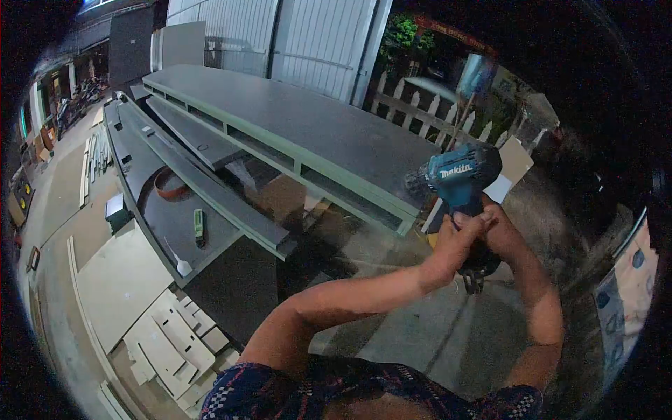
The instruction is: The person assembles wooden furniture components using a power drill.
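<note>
A teal and black Makita cordless drill (456, 170) is held up in front of me at the right, its chuck end pointing left. My right hand (498, 227) is closed round its grip from behind. From the left, my left hand (458, 241) reaches across and is closed at the front of the same grip, its thumb near the trigger area. Both hands partly cover the handle. Below them the dark battery base (481, 259) shows, with a small hook or loop hanging under it. The chuck overlaps the near end of a long dark panel (315, 119) in this view.
The panel rests on a green slotted frame (294, 166). Left of it is a dark worktable (168, 217) carrying a green tool (200, 227), a curved brown band (170, 185) and a white spatula-like item (182, 266). Pale cut boards (171, 339) lie on the floor.
</note>
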### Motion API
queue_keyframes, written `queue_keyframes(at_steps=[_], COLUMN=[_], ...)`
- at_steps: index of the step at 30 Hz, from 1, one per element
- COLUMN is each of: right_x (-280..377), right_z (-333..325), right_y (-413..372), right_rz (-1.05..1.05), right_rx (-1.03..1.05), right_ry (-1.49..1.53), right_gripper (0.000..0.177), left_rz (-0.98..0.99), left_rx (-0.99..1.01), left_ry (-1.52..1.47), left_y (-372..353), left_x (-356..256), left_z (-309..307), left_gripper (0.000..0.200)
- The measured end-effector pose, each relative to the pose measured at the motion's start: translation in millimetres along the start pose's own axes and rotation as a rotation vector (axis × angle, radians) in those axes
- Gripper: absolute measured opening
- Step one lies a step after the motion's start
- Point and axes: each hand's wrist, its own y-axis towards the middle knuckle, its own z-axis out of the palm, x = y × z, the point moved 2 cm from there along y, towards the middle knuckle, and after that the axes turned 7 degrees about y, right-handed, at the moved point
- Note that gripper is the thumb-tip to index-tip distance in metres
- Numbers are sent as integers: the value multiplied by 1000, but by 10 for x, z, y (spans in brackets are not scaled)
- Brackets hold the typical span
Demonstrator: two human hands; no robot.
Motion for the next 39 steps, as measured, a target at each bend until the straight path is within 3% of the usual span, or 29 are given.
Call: queue_keyframes(at_steps=[3, 6, 10, 15, 18, 20, 22, 25, 28, 35, 39], right_x=[-32, -162, -487, -564, -849, -1005, -952, -1135, -1206, -1262, -1482], right_z=[-65, -213, -469, -728, -912, -1069, -1145, -1334, -1580, -1977, -2129], right_y=[15, 89, 237, 385, 632, 764, 798, 1064, 1221, 1533, 1735], right_rz=[-84, -58, -222, -362, -387, -433, -276, -421, -345, -355, -336], right_rx=[49, 37, 133, 235, 282, 369, 432, 366, 264, 198, 260], right_ry=[-35, -113, -185, -157, -101, 44, 260, 219, 292, 255, 224], right_gripper=[30, 31, 40, 48, 44, 34, 24, 28, 10, 11, 15], left_rz=[82, 95, 68, 258, 157, 244, 255, 410, 379, 244, 236], left_rx=[56, -15, -80, -277, -190, -225, -266, -326, -347, -308, -340], left_ry=[86, 63, 152, 226, 219, 303, 338, 357, 358, 172, 174], left_y=[-31, 55, 139, 301, 557, 720, 899, 1185, 1628, 2153, 2284], left_x=[-94, 7, 97, 250, 480, 584, 722, 861, 1060, 1284, 1403], left_z=[5, 66, 161, 400, 322, 385, 384, 429, 391, 544, 565], left_gripper=[29, 31, 33, 35, 25, 23, 23, 26, 32, 38, 41])
